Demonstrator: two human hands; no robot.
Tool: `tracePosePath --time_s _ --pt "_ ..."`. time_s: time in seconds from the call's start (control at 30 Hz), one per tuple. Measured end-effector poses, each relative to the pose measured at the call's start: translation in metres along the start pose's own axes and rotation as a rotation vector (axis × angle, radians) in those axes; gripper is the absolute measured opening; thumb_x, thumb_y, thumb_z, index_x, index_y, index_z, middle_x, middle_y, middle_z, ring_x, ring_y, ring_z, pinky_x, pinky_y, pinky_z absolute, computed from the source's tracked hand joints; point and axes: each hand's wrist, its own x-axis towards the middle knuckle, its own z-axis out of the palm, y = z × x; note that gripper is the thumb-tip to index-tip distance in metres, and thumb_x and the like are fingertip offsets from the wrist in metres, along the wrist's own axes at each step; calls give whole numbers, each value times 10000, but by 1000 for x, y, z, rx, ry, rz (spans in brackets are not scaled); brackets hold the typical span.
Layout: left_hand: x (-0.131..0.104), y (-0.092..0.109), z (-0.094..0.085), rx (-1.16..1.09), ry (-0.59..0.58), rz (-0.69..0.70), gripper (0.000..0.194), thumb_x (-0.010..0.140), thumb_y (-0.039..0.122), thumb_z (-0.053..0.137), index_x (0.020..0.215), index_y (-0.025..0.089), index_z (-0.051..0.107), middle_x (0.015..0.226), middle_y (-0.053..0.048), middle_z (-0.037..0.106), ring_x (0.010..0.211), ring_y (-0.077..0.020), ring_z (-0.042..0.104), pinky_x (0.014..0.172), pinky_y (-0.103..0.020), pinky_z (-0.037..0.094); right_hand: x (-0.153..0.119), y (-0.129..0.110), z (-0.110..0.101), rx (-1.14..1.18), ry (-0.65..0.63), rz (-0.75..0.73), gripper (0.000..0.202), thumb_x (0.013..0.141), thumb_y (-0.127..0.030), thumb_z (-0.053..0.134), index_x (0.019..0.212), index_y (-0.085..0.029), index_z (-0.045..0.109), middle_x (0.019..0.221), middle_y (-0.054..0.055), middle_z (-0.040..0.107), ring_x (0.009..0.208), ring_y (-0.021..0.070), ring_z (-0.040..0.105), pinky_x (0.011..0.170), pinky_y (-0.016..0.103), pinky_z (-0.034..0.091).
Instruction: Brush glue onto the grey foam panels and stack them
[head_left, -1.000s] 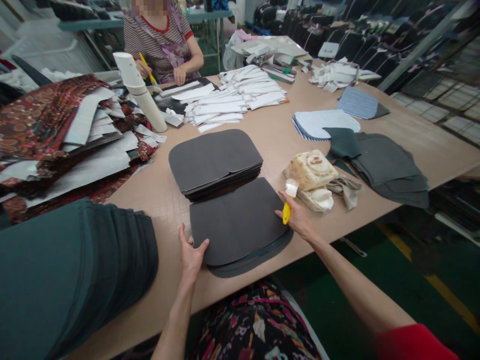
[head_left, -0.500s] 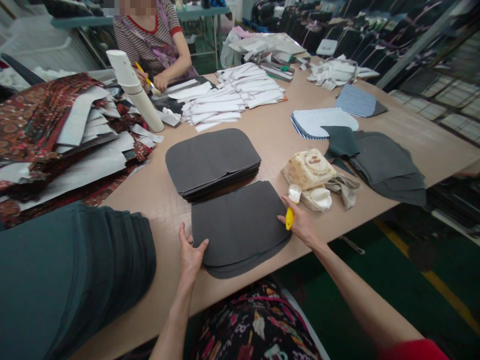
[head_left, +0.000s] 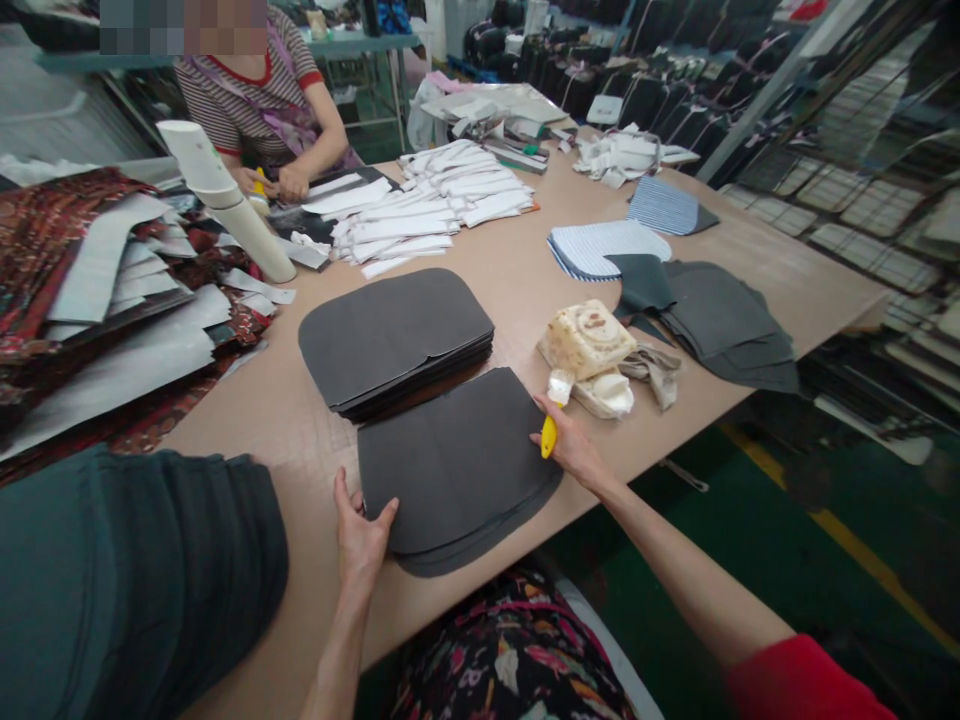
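Observation:
Dark grey, round-cornered sheets [head_left: 450,460] lie in a slightly fanned pile near the table's front edge. At that pile's left edge is my left hand [head_left: 361,535], thumb touching the top sheet and fingers spread along the side. My right hand [head_left: 574,445] is at the right edge, closed around a brush [head_left: 550,432] with a yellow handle and whitish bristles. Just behind sits a thicker stack of similar grey sheets [head_left: 397,330]. Right of it, close to the bristles, stands a stained, cream-coloured container [head_left: 585,335] with crumpled cloth [head_left: 656,375] beside it.
Dark green pieces [head_left: 135,570] are stacked at the front left. Patterned red fabric with white strips [head_left: 112,290] heaps behind them, near a leaning white tube [head_left: 225,200]. Across the table, a co-worker [head_left: 262,110] sits by white strips [head_left: 442,200]. More grey sheets [head_left: 724,320] lie right.
The view has swung slightly to the right, so everything appears further left. Both hands keep their places at the sides of the grey pile. The co-worker's yellow-handled tool has changed its angle.

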Motion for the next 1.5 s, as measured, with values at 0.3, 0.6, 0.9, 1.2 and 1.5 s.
tracePosePath --time_s 0.3,0.6,0.9,1.2,1.5 --pt "0 -1 0 34 -12 -5 955 640 340 707 1424 230 174 1355 -130 414 1247 -301 436 1064 -471 314 2 9 3 21 10 -80 565 777 -249 545 1330 -188 446 1053 85 640 822 211 610 743 323 480" --pt "1 3 0 23 -22 -19 981 617 332 702 1427 209 163 1205 -127 514 1157 -285 515 1043 -481 337 7 17 6 47 5 -126 573 760 -218 574 1319 -180 451 1165 114 609 964 243 608 842 378 478" --pt "3 -3 0 -6 -17 -11 994 587 326 737 1414 225 195 1222 -126 515 1182 -292 490 1028 -506 354 9 13 -2 32 -43 -152 554 763 -231 582 1302 -173 470 1117 109 627 835 207 617 753 334 487" --pt "1 0 0 -15 -32 21 976 614 311 723 1421 223 182 1112 -89 555 1103 -256 549 1032 -481 361 9 15 -3 10 -51 -183 543 772 -201 546 1309 -186 466 1071 99 636 812 194 614 737 325 491" --pt "-7 10 4 30 -62 70 952 648 238 688 1432 211 150 1324 -134 475 1286 -287 403 1084 -482 290 10 32 12 -47 -46 -206 521 774 -187 491 1295 -184 486 1049 99 636 875 222 617 783 367 498"
